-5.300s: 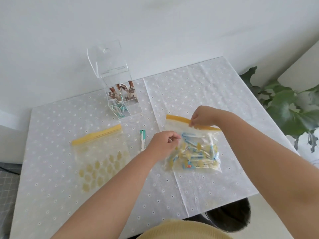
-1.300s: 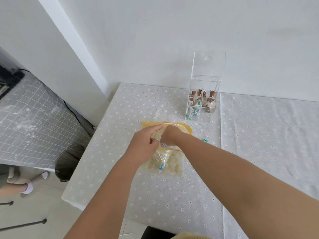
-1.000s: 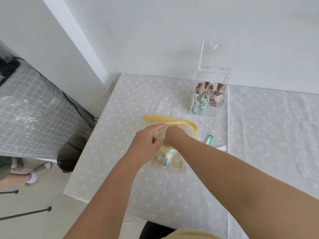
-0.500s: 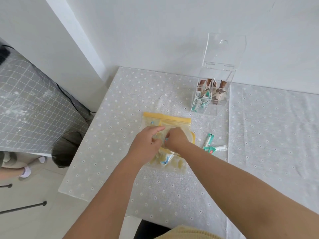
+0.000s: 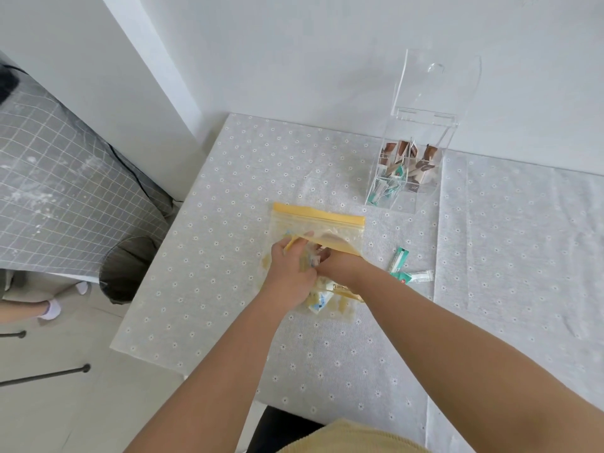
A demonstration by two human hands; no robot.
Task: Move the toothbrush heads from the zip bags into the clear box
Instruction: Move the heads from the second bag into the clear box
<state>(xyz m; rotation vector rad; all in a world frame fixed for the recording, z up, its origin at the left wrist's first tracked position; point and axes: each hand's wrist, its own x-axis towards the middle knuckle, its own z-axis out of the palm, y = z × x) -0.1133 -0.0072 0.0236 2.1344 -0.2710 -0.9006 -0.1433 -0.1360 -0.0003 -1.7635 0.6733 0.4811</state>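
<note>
A person's two bare hands met at the mouth of a yellow-striped zip bag (image 5: 322,238) lying on the tabletop (image 5: 228,197), the landmark here. The left hand (image 5: 289,274) pinched the bag's near lip; the right hand (image 5: 336,261) had its fingers pushed inside the opening, and whether they held a toothbrush head could not be told. More wrapped toothbrush heads (image 5: 318,300) showed through the lower part of the bag. Two loose wrapped heads (image 5: 407,268) lay just right of the bag. The clear box (image 5: 408,171), lid raised, stood beyond the bag and to its right, already partly filled. Judged risks: a tug could drag the thin bag and spill heads, and a sweeping forearm could knock the loose heads or the light, tall box. The tabletop's left edge was near the bag, so strays might drop to the floor; open cloth lay to the right.
</note>
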